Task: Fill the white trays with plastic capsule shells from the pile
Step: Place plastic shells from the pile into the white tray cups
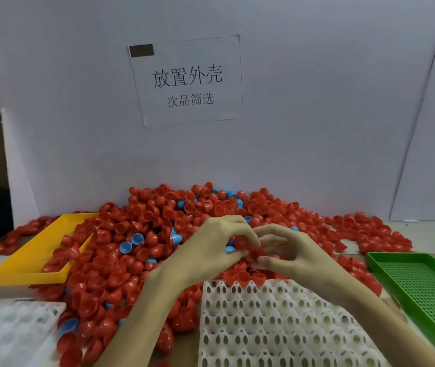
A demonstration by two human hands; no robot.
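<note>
A big pile of red capsule shells (142, 229), with a few blue ones mixed in, covers the table's middle. In front of it lies a white tray (277, 327) full of holes; three red shells (245, 278) stand in its far row. Above that far edge my left hand (211, 250) and my right hand (287, 250) meet, fingers curled, both pinching red shells (253, 250) held between them. The shells in the fingers are blurred.
A second white tray (7, 335) lies at the lower left. A yellow mesh tray (17, 274) holding some red shells sits at the left, a green mesh tray (428, 290) at the right. A white board with a paper sign (187, 80) stands behind the pile.
</note>
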